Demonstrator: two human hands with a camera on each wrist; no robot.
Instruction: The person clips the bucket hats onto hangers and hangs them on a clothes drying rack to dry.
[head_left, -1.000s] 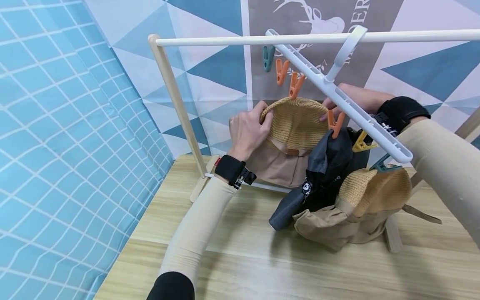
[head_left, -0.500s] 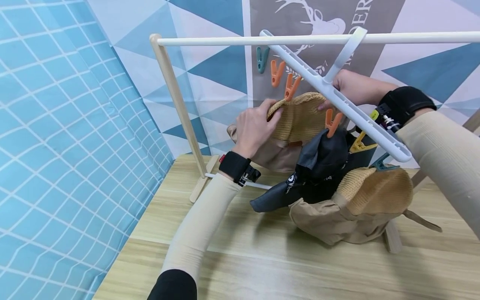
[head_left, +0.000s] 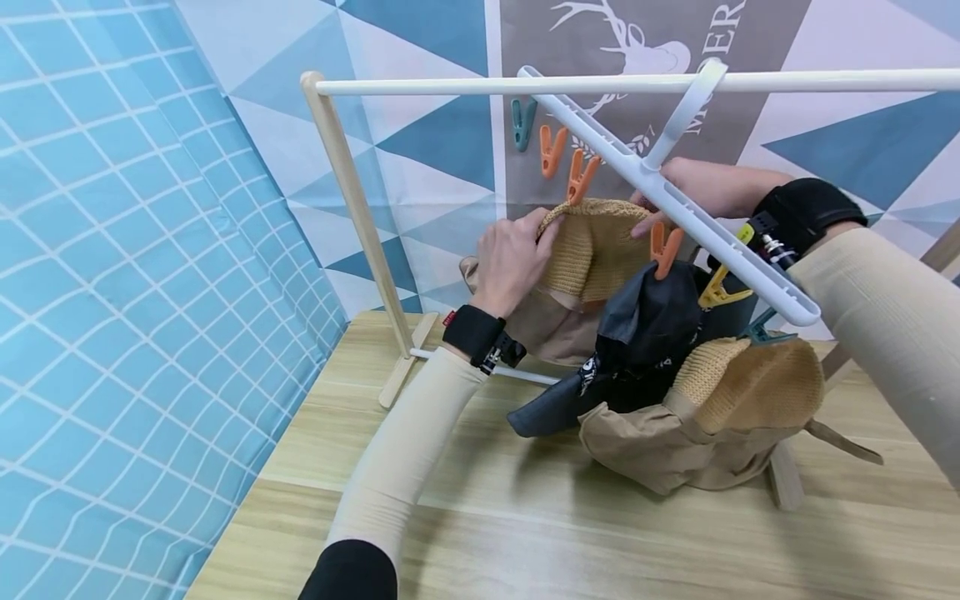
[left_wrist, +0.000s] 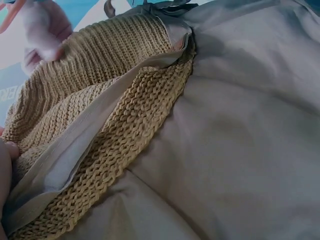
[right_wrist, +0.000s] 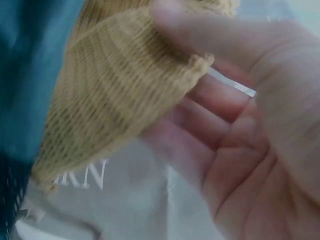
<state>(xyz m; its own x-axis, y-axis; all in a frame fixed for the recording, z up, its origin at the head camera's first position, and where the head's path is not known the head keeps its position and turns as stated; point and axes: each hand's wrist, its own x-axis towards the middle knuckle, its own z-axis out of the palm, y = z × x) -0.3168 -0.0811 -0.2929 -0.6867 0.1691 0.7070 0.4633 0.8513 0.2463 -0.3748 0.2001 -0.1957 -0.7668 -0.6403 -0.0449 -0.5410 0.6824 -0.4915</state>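
Note:
A sun hat (head_left: 600, 250) of tan knit and beige cloth hangs under an orange clothespin (head_left: 581, 177) on a white hanger (head_left: 667, 196). My left hand (head_left: 512, 260) pinches the left end of its knit edge between thumb and fingers. At the right end my right hand (head_left: 701, 187), partly behind the hanger, holds the same edge. Thumb and fingers lie on opposite sides of the knit (right_wrist: 115, 95) in the right wrist view. The left wrist view is filled by the knit (left_wrist: 115, 55) and beige cloth (left_wrist: 240, 130).
A dark cap (head_left: 645, 325) hangs beside it from another orange clothespin (head_left: 665, 250). A second tan hat (head_left: 697, 425) hangs lower right from a green clothespin (head_left: 767, 327). A yellow clothespin (head_left: 723, 287) is nearby. The hanger hooks over a white rail (head_left: 450, 86) with wooden posts (head_left: 352, 192).
My left hand has moved slightly right and the hat's knit edge has folded inward. The dark cap has swung left. Over the last half second the hat has dropped a little.

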